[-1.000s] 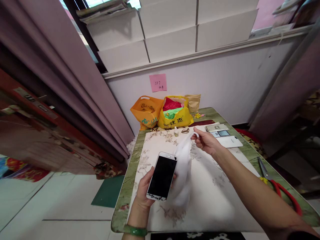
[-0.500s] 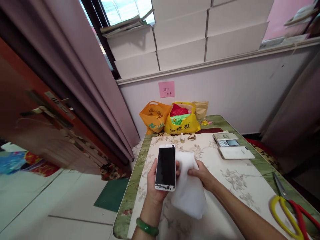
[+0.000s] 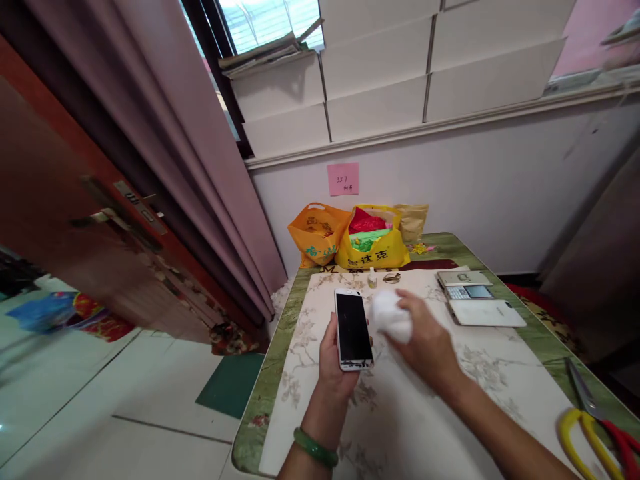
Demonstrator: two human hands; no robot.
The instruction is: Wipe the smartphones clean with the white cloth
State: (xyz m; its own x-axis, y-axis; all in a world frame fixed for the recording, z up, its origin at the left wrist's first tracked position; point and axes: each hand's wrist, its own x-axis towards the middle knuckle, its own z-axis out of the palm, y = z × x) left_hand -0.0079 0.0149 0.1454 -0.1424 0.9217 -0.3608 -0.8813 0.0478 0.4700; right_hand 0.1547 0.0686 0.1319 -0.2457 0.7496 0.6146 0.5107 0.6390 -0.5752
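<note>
My left hand (image 3: pixel 334 363) grips a white-framed smartphone (image 3: pixel 353 328) with a dark screen, held upright above the table. A green bangle sits on that wrist. My right hand (image 3: pixel 425 343) is closed around a bunched-up white cloth (image 3: pixel 391 316), which sits just right of the phone's top edge. Both hands hover over the floral table cover (image 3: pixel 400 413).
Three more phones (image 3: pixel 475 299) lie at the right of the table. Orange and yellow bags (image 3: pixel 350 240) stand at the far edge, with a small bottle (image 3: pixel 372 278) in front. Yellow-and-red scissors (image 3: pixel 595 427) lie at the near right. A curtain and a door are on the left.
The cloth hung loose from my raised right hand, then was gathered in; now it is balled in my fist beside the phone. The phone has turned more upright.
</note>
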